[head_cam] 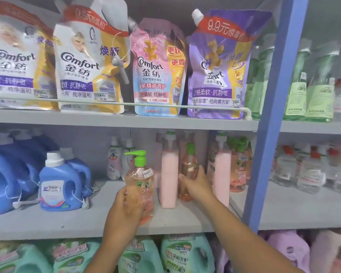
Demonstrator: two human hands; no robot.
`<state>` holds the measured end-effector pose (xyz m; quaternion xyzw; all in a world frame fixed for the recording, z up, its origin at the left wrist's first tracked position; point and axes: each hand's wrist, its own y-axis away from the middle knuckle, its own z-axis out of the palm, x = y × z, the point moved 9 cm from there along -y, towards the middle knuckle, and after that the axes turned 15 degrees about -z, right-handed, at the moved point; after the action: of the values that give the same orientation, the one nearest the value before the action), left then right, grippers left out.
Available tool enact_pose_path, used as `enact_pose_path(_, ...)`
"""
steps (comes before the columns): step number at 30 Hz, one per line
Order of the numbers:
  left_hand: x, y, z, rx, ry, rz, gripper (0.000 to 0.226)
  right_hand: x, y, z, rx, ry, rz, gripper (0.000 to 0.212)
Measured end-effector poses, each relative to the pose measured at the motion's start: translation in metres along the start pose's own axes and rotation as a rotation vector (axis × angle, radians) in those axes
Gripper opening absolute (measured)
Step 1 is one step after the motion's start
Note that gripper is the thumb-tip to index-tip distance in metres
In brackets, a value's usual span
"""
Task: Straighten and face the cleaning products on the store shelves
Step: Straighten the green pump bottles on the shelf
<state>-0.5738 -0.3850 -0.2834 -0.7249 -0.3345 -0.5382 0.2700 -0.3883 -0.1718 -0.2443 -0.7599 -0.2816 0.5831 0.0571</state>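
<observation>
My left hand (124, 208) grips a clear peach pump bottle with a green pump head (141, 180) near the front edge of the middle shelf (67, 223). My right hand (197, 185) reaches deeper and wraps around a second peach bottle with a green cap (189, 164), which stands between two tall pink bottles (168, 174) (222, 170). More peach pump bottles (239, 170) crowd the right end of the shelf. Small white bottles (114, 160) stand at the back.
Blue detergent jugs (61, 184) fill the left of the middle shelf. Comfort softener pouches (89, 60) lean behind a rail on the shelf above. Teal jugs (183, 255) sit below. A blue upright post (268, 134) separates a bay of clear and green bottles.
</observation>
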Motion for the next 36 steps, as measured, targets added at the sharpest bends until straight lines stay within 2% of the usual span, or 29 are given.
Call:
enact_pose_path(2,-0.002,-0.004,0.0,-0.044,-0.013,0.016,0.051,0.007,-0.006,0.004,-0.035,-0.099,0.059,0.073)
enact_pose_path(5,-0.003,0.0,-0.003,-0.071,0.034,0.03,0.049,0.003,-0.001,0.003,-0.008,-0.072,0.021,0.042)
enact_pose_path(7,-0.003,0.005,-0.007,-0.071,0.066,0.026,0.049,-0.006,0.015,-0.004,0.069,-0.054,-0.023,0.035)
enact_pose_path(10,0.005,0.014,-0.008,-0.111,0.133,0.033,0.046,-0.02,0.049,-0.017,0.115,-0.061,-0.104,0.042)
enact_pose_path(13,0.018,0.031,-0.005,-0.132,0.112,0.059,0.044,-0.034,0.09,-0.036,0.107,-0.013,-0.123,0.064)
enact_pose_path(16,0.027,0.058,0.017,-0.239,0.183,0.081,0.046,-0.04,0.133,-0.07,0.15,-0.053,-0.153,0.068)
enact_pose_path(20,0.047,0.106,0.061,-0.439,0.276,0.117,0.047,-0.038,0.181,-0.148,0.335,0.024,-0.18,0.066)
enact_pose_path(22,0.059,0.126,0.085,-0.525,0.275,0.152,0.042,-0.037,0.194,-0.19,0.426,0.117,-0.162,0.076)
enact_pose_path(27,0.085,0.166,0.155,-0.717,0.277,0.13,0.04,-0.015,0.193,-0.274,0.618,0.246,-0.125,0.079)
enact_pose_path(31,0.101,0.188,0.21,-0.761,0.27,0.139,0.031,0.015,0.169,-0.302,0.621,0.258,-0.028,0.073)
enact_pose_path(36,0.113,0.205,0.262,-0.748,0.322,0.1,0.027,0.04,0.137,-0.321,0.606,0.305,-0.031,0.07)
